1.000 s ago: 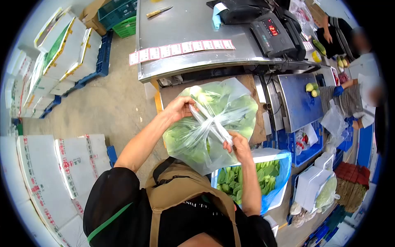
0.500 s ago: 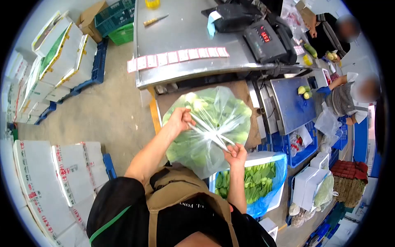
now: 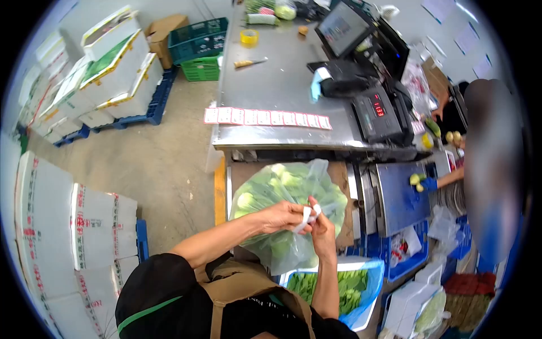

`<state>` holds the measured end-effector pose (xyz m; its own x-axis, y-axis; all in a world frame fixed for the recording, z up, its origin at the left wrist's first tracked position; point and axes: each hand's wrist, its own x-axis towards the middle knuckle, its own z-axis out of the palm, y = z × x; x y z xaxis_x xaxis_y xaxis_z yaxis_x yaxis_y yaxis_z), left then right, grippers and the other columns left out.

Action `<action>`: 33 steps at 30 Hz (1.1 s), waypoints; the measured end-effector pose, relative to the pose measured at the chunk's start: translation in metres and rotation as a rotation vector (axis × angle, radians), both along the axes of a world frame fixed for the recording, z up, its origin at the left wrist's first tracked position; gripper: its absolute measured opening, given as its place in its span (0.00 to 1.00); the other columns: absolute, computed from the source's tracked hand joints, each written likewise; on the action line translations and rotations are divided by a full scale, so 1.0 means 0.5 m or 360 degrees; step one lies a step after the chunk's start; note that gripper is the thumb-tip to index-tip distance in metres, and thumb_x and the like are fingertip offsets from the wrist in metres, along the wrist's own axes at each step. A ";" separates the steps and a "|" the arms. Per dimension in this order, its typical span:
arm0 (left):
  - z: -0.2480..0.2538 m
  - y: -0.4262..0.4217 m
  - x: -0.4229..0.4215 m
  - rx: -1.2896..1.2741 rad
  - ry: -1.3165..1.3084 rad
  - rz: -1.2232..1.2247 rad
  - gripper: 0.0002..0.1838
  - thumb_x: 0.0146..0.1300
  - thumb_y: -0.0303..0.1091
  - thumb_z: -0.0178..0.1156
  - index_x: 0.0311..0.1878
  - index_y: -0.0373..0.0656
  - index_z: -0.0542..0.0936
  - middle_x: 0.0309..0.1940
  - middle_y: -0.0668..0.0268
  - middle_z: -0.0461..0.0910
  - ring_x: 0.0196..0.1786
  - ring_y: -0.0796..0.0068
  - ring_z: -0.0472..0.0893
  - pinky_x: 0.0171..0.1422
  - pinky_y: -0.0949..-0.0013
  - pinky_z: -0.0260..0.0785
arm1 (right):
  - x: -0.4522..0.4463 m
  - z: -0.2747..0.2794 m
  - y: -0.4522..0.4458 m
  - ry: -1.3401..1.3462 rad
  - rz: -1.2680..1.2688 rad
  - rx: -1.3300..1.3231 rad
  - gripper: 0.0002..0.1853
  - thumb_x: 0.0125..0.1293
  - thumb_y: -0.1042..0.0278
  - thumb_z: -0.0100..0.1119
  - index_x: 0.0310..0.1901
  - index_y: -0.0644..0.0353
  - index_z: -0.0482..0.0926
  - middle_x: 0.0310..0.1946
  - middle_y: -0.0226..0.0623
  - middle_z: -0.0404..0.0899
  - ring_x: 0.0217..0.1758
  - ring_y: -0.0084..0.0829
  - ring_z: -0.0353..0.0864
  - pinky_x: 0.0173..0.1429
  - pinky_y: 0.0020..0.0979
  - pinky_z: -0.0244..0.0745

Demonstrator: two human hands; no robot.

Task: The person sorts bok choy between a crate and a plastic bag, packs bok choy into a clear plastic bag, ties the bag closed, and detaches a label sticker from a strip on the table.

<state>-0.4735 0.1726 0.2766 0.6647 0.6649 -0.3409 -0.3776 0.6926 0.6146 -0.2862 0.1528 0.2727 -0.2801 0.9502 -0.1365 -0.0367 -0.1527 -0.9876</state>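
A large clear plastic bag (image 3: pixel 282 246) full of leafy green vegetables with pale stalks sits in front of me, below the metal table's edge. My left hand (image 3: pixel 283 217) comes in from the left, its fingers closed on the bag's twisted white handles (image 3: pixel 306 218). Close against it, my right hand (image 3: pixel 322 227) pinches the same handles from the right. The two hands meet over the bag's gathered top. Below my right forearm, a white box (image 3: pixel 370 305) lined with blue plastic holds loose leafy greens (image 3: pixel 350 285).
A metal table (image 3: pixel 271 85) carries a row of labels (image 3: pixel 271 117), a knife (image 3: pixel 248 63), yellow tape (image 3: pixel 249 37) and a scale display (image 3: pixel 377 110). White foam boxes (image 3: pixel 101 226) stand on the left. A co-worker's blue-gloved hand (image 3: pixel 429 184) is at a blue-topped platform (image 3: pixel 398 203) on the right.
My hands have come together over the bag, drawing its spread handles into one twist. My view has shifted, showing more of the table's far side. The red digits on the display have changed.
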 end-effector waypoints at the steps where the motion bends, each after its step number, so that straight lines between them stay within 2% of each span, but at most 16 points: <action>1: 0.009 0.005 0.000 0.0129 0.0172 -0.0048 0.18 0.66 0.29 0.60 0.59 0.36 0.78 0.48 0.60 0.82 0.45 0.71 0.84 0.53 0.70 0.77 | 0.006 -0.010 -0.002 0.0022 0.0039 -0.0021 0.43 0.66 0.37 0.54 0.67 0.71 0.65 0.61 0.42 0.71 0.61 0.28 0.71 0.65 0.31 0.67; 3: 0.003 0.009 0.009 0.0801 0.0570 -0.0011 0.14 0.60 0.29 0.62 0.50 0.38 0.84 0.39 0.63 0.85 0.40 0.72 0.83 0.45 0.69 0.76 | 0.023 -0.035 -0.005 0.0174 -0.0036 -0.0078 0.38 0.70 0.42 0.53 0.66 0.72 0.66 0.57 0.41 0.73 0.59 0.27 0.72 0.65 0.30 0.67; 4: 0.015 0.013 0.010 0.1170 0.0894 -0.0012 0.14 0.55 0.29 0.63 0.45 0.39 0.85 0.33 0.58 0.86 0.34 0.71 0.83 0.41 0.67 0.75 | 0.027 -0.053 -0.004 -0.0132 -0.0072 0.0146 0.29 0.73 0.49 0.51 0.60 0.72 0.73 0.50 0.37 0.77 0.52 0.24 0.74 0.59 0.27 0.69; 7: 0.043 0.021 0.011 0.1766 0.1285 0.0315 0.11 0.51 0.29 0.62 0.39 0.40 0.84 0.29 0.49 0.83 0.33 0.54 0.84 0.39 0.59 0.76 | 0.051 -0.051 -0.009 -0.0144 0.0015 0.0244 0.20 0.69 0.60 0.58 0.53 0.70 0.76 0.44 0.34 0.78 0.45 0.22 0.73 0.48 0.23 0.67; 9: 0.016 0.045 -0.006 0.1794 0.1593 0.0437 0.10 0.52 0.29 0.62 0.38 0.40 0.84 0.30 0.51 0.83 0.33 0.54 0.84 0.38 0.58 0.76 | 0.038 -0.032 -0.022 -0.0160 -0.0246 0.0109 0.12 0.67 0.65 0.56 0.42 0.68 0.77 0.33 0.24 0.76 0.37 0.17 0.67 0.42 0.21 0.63; 10: -0.008 0.060 -0.011 0.1799 0.1746 0.0497 0.09 0.53 0.29 0.62 0.38 0.41 0.84 0.31 0.52 0.84 0.33 0.54 0.84 0.38 0.58 0.76 | 0.047 -0.016 -0.026 -0.0381 -0.0204 -0.0032 0.09 0.60 0.69 0.63 0.33 0.66 0.77 0.25 0.25 0.73 0.34 0.21 0.69 0.43 0.24 0.65; 13: -0.115 0.141 0.020 0.1531 0.1967 0.0621 0.09 0.51 0.28 0.60 0.36 0.43 0.84 0.29 0.53 0.83 0.33 0.54 0.84 0.38 0.56 0.75 | 0.024 -0.056 -0.036 -0.0606 0.0233 0.0898 0.11 0.51 0.71 0.69 0.24 0.64 0.74 0.21 0.31 0.70 0.32 0.31 0.70 0.48 0.33 0.66; 16: -0.219 0.199 0.083 0.1493 0.1967 0.0593 0.09 0.48 0.27 0.59 0.33 0.44 0.84 0.27 0.54 0.83 0.34 0.52 0.83 0.39 0.56 0.75 | -0.006 -0.046 -0.055 -0.0758 0.0395 0.1148 0.14 0.43 0.70 0.73 0.20 0.63 0.73 0.21 0.37 0.69 0.32 0.41 0.70 0.53 0.41 0.64; 21: -0.250 0.210 0.102 0.1460 0.1919 0.0653 0.09 0.45 0.26 0.58 0.32 0.44 0.84 0.26 0.55 0.82 0.34 0.52 0.83 0.40 0.56 0.75 | -0.035 -0.027 -0.059 -0.1051 0.0559 0.1308 0.12 0.47 0.70 0.72 0.23 0.63 0.76 0.24 0.39 0.73 0.38 0.43 0.72 0.53 0.40 0.64; 27: -0.135 0.276 -0.122 0.1842 0.1129 -0.0379 0.19 0.47 0.32 0.69 0.45 0.41 0.84 0.37 0.56 0.85 0.40 0.61 0.85 0.46 0.63 0.76 | -0.059 0.001 -0.083 -0.1258 0.0125 0.1085 0.10 0.52 0.75 0.68 0.35 0.67 0.79 0.38 0.45 0.76 0.48 0.46 0.74 0.57 0.44 0.65; 28: -0.122 0.303 -0.183 0.1758 0.1205 -0.0467 0.26 0.46 0.36 0.73 0.51 0.39 0.82 0.42 0.57 0.85 0.43 0.65 0.84 0.50 0.65 0.76 | -0.076 0.018 -0.082 -0.1385 -0.0052 0.1115 0.10 0.53 0.76 0.67 0.37 0.68 0.79 0.40 0.47 0.76 0.50 0.48 0.74 0.57 0.44 0.65; 29: -0.125 0.325 -0.246 0.1675 0.1213 -0.0234 0.23 0.48 0.35 0.71 0.49 0.37 0.82 0.41 0.57 0.85 0.44 0.63 0.84 0.50 0.65 0.76 | -0.095 0.037 -0.081 -0.1515 -0.0234 0.1139 0.11 0.54 0.77 0.66 0.39 0.69 0.79 0.43 0.48 0.76 0.51 0.49 0.74 0.58 0.45 0.65; 30: -0.095 0.348 -0.309 0.1803 0.1766 -0.0066 0.19 0.50 0.36 0.69 0.46 0.39 0.84 0.36 0.56 0.85 0.41 0.55 0.83 0.49 0.60 0.76 | -0.116 0.059 -0.079 -0.1486 -0.0330 0.1014 0.13 0.56 0.80 0.63 0.44 0.70 0.79 0.47 0.51 0.76 0.52 0.51 0.74 0.58 0.44 0.67; 31: -0.207 0.412 -0.397 0.2046 0.1907 0.0517 0.20 0.51 0.38 0.68 0.47 0.41 0.83 0.37 0.55 0.84 0.45 0.52 0.82 0.54 0.58 0.74 | -0.141 0.061 -0.072 -0.1416 -0.0340 0.0982 0.13 0.56 0.81 0.62 0.45 0.70 0.79 0.47 0.50 0.76 0.52 0.50 0.74 0.57 0.44 0.68; 32: -0.215 0.454 -0.473 0.1750 0.2254 0.0560 0.24 0.50 0.41 0.68 0.51 0.43 0.82 0.45 0.54 0.82 0.54 0.54 0.79 0.61 0.57 0.70 | -0.169 0.062 -0.067 -0.1345 -0.0355 0.0947 0.13 0.57 0.81 0.62 0.45 0.70 0.79 0.47 0.50 0.76 0.52 0.50 0.75 0.57 0.43 0.69; 33: -0.153 0.483 -0.534 0.1565 0.2509 0.0191 0.26 0.49 0.45 0.69 0.52 0.44 0.82 0.50 0.53 0.81 0.59 0.55 0.77 0.63 0.56 0.68 | -0.197 0.066 -0.064 -0.1278 -0.0371 0.0906 0.13 0.57 0.82 0.61 0.46 0.70 0.79 0.47 0.50 0.76 0.52 0.50 0.75 0.56 0.42 0.69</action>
